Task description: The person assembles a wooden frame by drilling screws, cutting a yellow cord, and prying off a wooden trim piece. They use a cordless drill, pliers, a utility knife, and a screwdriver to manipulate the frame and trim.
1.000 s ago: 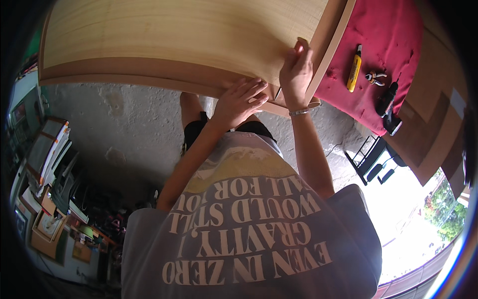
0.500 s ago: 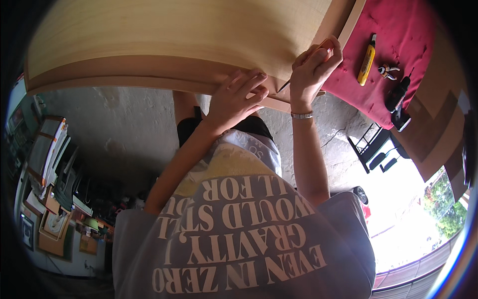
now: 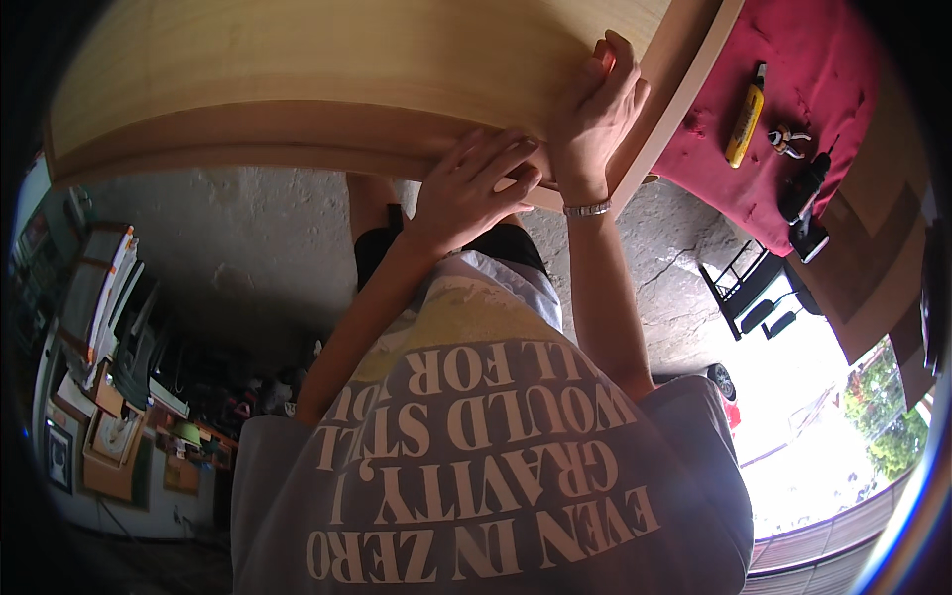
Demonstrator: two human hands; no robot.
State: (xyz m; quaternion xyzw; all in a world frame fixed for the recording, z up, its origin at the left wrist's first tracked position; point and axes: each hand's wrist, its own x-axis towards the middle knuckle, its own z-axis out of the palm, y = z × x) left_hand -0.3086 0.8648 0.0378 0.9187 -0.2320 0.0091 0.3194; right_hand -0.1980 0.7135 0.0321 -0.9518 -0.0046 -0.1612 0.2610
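We have the framed wooden panel [image 3: 297,59] spanning the top left. Our left hand [image 3: 476,188] rests on its near rim [image 3: 248,124], fingers apart. Beside it, our right hand [image 3: 593,124] is clamped on an orange-handled tool [image 3: 603,54] near the panel's corner, tip hidden. A slipping tip could gouge wood or jab our left hand. Farther right, a yellow cutter [image 3: 745,124], pliers [image 3: 786,141] and drill [image 3: 805,190] lie on red cloth [image 3: 709,174].

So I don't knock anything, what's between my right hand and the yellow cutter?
Between your right hand and the yellow cutter, the head view shows the frame's right rail, then red cloth; no other tool lies there.
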